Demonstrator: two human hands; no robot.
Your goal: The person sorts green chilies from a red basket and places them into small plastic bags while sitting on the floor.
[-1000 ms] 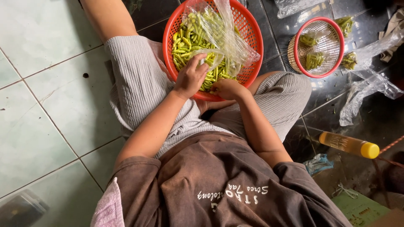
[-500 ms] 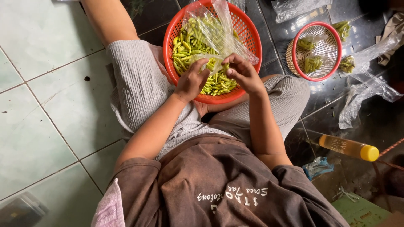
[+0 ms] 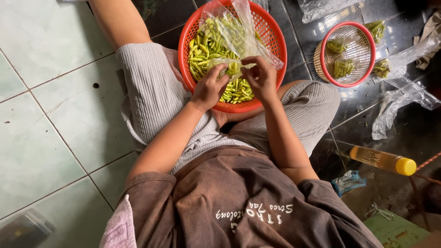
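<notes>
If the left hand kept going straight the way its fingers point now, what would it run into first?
The left hand points up and to the right, its fingers already pinching the small clear plastic bag of green chillies. Going on, it would likely press into that bag first, then the right hand close behind it; depth is unclear.

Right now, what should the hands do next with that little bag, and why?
Probably pinch the small clear bag shut at its mouth. Both the left hand and right hand hold it over the red basket, and it already holds green chillies.

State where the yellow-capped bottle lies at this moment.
In the head view, the yellow-capped bottle lies on its side on the dark floor at the person's right, just beyond the right knee, below the small red-rimmed basket.
</notes>
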